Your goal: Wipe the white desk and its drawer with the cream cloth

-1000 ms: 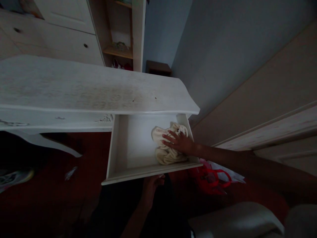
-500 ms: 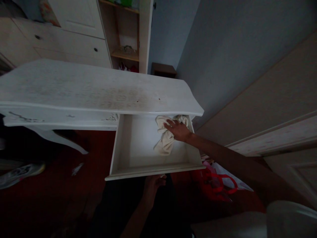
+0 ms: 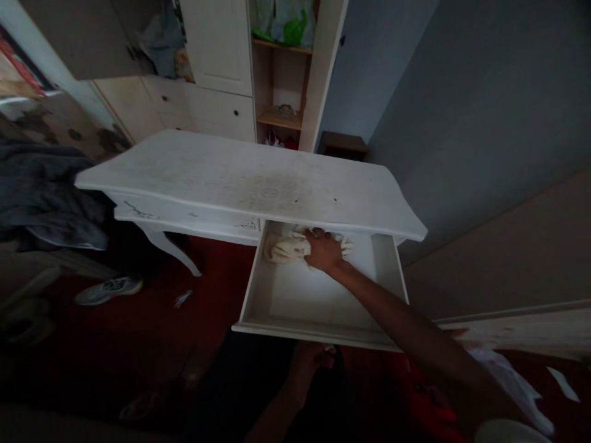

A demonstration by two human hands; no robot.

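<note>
My right hand (image 3: 324, 251) is closed over a cream cloth (image 3: 287, 248), pressing it on the drawer's floor near the back left. The cloth is bunched, with folds showing on both sides of the hand. The white drawer (image 3: 318, 335) is pulled out from a white table (image 3: 221, 166). Below the drawer's front edge is my left hand (image 3: 308, 366), fingers curled. A small pale spot shows at its fingertips, too dark and small to name.
Dark smudges mark the tabletop. Behind stands a white cabinet (image 3: 221, 58) with an open door. A shoe (image 3: 109, 290) lies on the red-brown floor at left. Grey fabric (image 3: 50, 191) hangs beside the table. A red bag (image 3: 422, 394) and white plastic (image 3: 508, 381) lie at lower right.
My right hand has slid the cloth from the drawer's right side over to its back left. The view has shifted left, and my left hand stays beneath the drawer front.
</note>
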